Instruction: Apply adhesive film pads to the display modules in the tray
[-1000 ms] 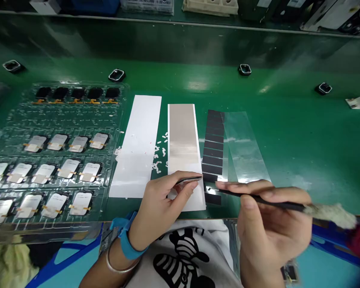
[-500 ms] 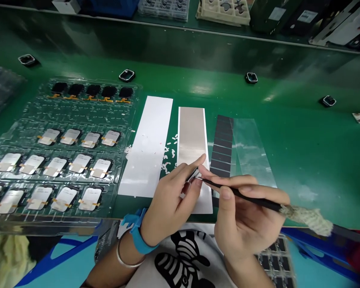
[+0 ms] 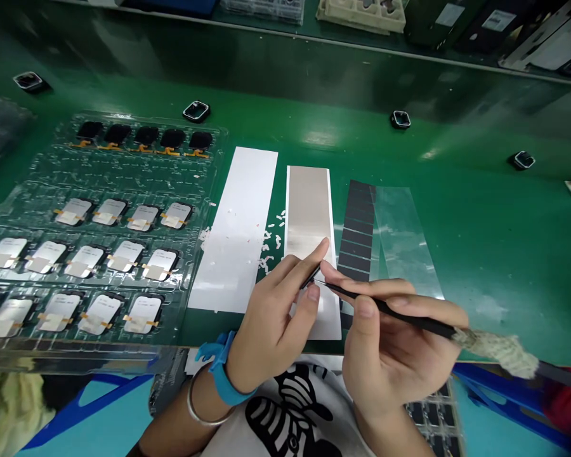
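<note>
My left hand (image 3: pixel 276 317), wearing a blue wristband, grips a small dark-edged watch screen (image 3: pixel 310 277) between thumb and fingers. The screen is tilted and mostly hidden by the fingers. My right hand (image 3: pixel 400 343) holds a slim black tool (image 3: pixel 409 312) like a pen. Its thin pale tip reaches the screen near my left thumb, and whitish wrapping covers its rear part. I cannot tell whether it is a pair of tweezers or a blade. Below my hands lies a beige adhesive sheet (image 3: pixel 308 203) with white edges. A clear tray (image 3: pixel 133 174) at left holds rows of similar screens.
A white sheet (image 3: pixel 240 209) lies beside the tray, with small white scraps (image 3: pixel 266 261) around it. To the right are a black strip sheet (image 3: pixel 358 231) and a clear film (image 3: pixel 404 235). Several watch-like pieces (image 3: pixel 196 111) line the back, below a shelf edge (image 3: pixel 266 28).
The view has shifted slightly. My left hand has tilted the screen to a narrower edge-on angle. The tool tip stays at the screen, and both grips are kept.
</note>
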Demonstrator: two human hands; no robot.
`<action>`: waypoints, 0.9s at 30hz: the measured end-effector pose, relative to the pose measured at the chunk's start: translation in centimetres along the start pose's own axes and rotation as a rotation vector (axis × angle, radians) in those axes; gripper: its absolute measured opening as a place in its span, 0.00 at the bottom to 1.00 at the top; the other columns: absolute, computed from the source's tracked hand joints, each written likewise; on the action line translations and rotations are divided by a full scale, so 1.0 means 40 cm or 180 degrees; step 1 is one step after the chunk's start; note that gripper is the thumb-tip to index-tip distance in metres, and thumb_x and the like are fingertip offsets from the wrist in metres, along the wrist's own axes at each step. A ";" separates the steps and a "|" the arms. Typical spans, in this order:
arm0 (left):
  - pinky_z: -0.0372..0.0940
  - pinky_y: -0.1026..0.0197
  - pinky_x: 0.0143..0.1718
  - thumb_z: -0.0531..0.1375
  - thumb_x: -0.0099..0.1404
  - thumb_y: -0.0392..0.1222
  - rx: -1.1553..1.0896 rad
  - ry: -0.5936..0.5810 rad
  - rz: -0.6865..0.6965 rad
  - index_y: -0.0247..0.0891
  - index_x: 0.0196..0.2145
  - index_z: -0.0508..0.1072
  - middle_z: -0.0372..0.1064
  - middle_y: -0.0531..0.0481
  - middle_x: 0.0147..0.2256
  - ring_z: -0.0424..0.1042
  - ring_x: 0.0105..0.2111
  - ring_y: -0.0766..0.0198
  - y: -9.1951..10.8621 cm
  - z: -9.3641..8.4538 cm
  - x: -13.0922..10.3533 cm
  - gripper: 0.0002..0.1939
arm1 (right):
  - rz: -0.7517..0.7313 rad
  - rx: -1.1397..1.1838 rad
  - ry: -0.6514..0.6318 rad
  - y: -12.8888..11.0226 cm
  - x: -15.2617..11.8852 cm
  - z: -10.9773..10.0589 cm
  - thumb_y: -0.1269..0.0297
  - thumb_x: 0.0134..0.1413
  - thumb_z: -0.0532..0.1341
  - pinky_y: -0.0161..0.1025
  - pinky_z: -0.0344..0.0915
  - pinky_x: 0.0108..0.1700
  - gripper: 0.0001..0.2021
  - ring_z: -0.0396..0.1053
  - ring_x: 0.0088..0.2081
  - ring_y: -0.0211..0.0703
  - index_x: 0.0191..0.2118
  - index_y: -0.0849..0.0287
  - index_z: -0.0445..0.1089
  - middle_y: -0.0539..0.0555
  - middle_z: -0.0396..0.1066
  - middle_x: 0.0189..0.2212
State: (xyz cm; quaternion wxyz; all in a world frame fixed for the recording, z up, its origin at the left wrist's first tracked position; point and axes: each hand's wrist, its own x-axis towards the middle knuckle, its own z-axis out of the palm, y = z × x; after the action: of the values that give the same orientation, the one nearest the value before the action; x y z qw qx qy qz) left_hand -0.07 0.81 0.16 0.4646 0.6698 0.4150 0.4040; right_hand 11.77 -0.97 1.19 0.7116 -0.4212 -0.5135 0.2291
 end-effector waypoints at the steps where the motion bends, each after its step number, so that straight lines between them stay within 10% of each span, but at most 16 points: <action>1: 0.63 0.56 0.39 0.47 0.76 0.44 -0.0003 -0.0003 -0.0011 0.45 0.67 0.56 0.67 0.46 0.41 0.67 0.39 0.60 0.000 0.000 0.000 0.24 | 0.0007 0.0006 0.0019 0.000 0.001 0.001 0.88 0.53 0.57 0.50 0.82 0.41 0.17 0.77 0.38 0.44 0.43 0.60 0.60 0.52 0.73 0.35; 27: 0.63 0.58 0.37 0.47 0.76 0.43 0.0055 -0.0006 0.0004 0.45 0.68 0.55 0.65 0.47 0.39 0.64 0.37 0.61 0.002 0.000 0.001 0.25 | 0.0085 0.0060 0.0150 0.006 -0.004 0.003 0.87 0.54 0.56 0.52 0.82 0.41 0.15 0.77 0.36 0.43 0.42 0.60 0.61 0.52 0.73 0.35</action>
State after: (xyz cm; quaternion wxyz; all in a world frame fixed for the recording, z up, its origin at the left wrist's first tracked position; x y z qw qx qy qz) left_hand -0.05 0.85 0.24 0.4589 0.6745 0.4176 0.4001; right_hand 11.61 -0.90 0.93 0.7244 -0.4265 -0.4888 0.2334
